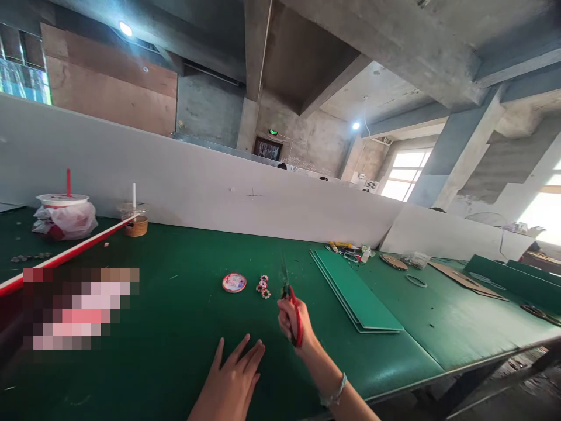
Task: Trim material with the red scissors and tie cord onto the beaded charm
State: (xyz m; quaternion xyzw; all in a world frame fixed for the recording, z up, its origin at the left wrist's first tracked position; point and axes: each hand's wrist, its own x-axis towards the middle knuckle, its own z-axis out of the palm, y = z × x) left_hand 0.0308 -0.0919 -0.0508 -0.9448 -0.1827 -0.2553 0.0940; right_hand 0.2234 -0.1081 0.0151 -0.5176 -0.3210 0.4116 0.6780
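Note:
My right hand (293, 321) is closed around red-handled scissors (290, 298), blades pointing up and away over the green table (175, 304). My left hand (232, 380) lies flat on the green surface with fingers stretched out, holding nothing. Just beyond the scissor tips lie a small cluster of pink and white beads (263, 286) and a round pink-rimmed disc (234, 282).
A stack of green sheets (355, 292) lies to the right, with small tools (346, 250), rings and cardboard pieces beyond. Two drink cups (65, 213) (135, 219) stand at the far left by a red-and-white bar (70, 252). A white partition (219, 193) backs the table.

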